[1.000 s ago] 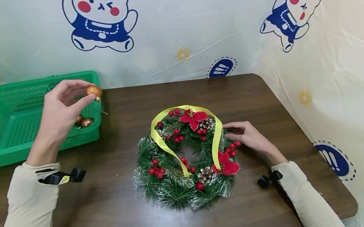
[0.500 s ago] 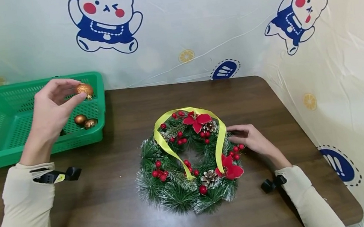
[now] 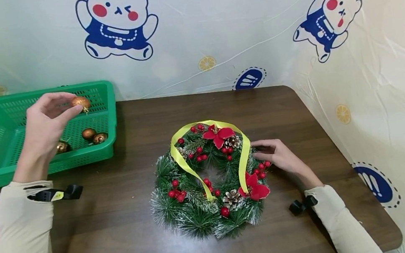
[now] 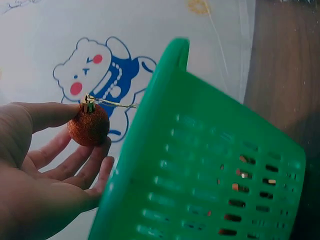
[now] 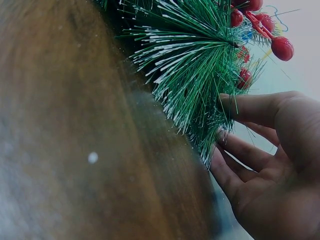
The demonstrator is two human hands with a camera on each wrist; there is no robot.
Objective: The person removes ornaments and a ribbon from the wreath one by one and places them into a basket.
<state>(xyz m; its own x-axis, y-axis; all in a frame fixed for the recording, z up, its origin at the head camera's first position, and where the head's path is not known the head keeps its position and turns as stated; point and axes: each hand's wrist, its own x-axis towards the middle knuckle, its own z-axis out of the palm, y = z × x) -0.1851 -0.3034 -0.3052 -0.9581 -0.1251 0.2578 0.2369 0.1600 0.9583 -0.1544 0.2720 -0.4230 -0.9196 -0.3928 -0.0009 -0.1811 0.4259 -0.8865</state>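
Note:
In the head view my left hand (image 3: 44, 128) pinches a glittery copper bauble (image 3: 81, 104) between thumb and fingers, above the green plastic basket (image 3: 111, 108). A gold cap and string show on the bauble (image 4: 89, 129) in the left wrist view. The Christmas wreath (image 3: 199, 222), with frosted green needles, red berries, red poinsettias and pine cones, lies on the table. Yellow ribbon (image 3: 244, 163) loops over it. At the wreath's right edge my right hand (image 3: 284, 158) holds needles between thumb and fingers; the fingertips are partly hidden behind the needles (image 5: 200, 75).
Several copper baubles (image 3: 89, 134) lie inside the basket near its front right corner. The basket stands at the back left of the brown wooden table (image 3: 115, 221). A white sheet (image 3: 182, 23) with printed bears hangs behind and to the right.
My left hand has moved left with the bauble, from the basket's right rim to over its inside. The right hand stays at the wreath's edge. The head view has shifted slightly.

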